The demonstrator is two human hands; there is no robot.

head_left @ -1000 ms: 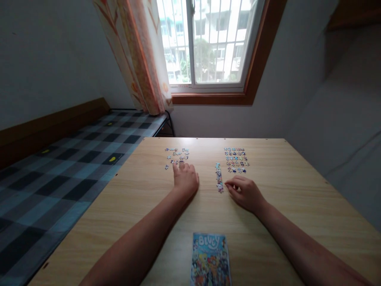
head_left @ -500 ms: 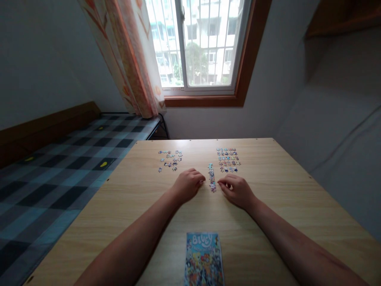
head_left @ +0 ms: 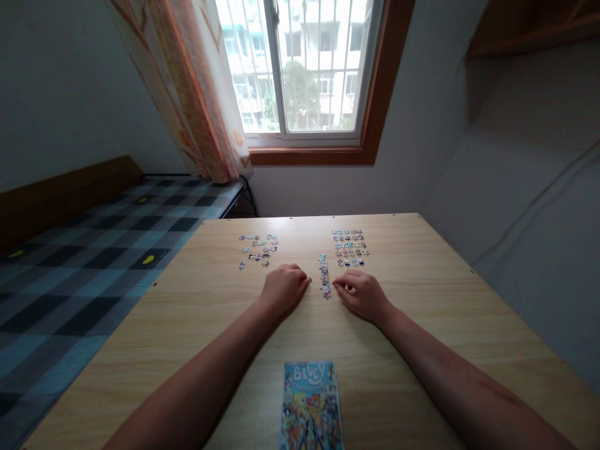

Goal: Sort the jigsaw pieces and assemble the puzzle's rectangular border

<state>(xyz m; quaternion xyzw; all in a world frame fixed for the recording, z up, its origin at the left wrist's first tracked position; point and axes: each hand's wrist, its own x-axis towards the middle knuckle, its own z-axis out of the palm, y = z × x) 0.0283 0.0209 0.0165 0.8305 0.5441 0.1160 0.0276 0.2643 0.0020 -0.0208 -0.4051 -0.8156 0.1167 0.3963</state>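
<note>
My left hand (head_left: 282, 287) rests on the wooden table (head_left: 422, 325) with its fingers curled, pinching a small puzzle piece (head_left: 309, 280) at its fingertips. My right hand (head_left: 360, 294) lies curled just right of a narrow joined strip of puzzle pieces (head_left: 323, 275), its fingertips close to the strip's near end. Whether it holds a piece I cannot make out. Loose pieces lie scattered at the far left (head_left: 257, 249). A tidy grid of pieces (head_left: 349, 246) sits at the far right.
A colourful puzzle picture card (head_left: 310, 406) lies at the table's near edge between my forearms. A bed with a checked cover (head_left: 94, 262) stands to the left. A window with a patterned curtain (head_left: 197, 94) is behind the table.
My left hand left the scattered pieces at the far left and came right toward the strip, now pinching a piece. The right hand stayed by the strip. The view shifted right.
</note>
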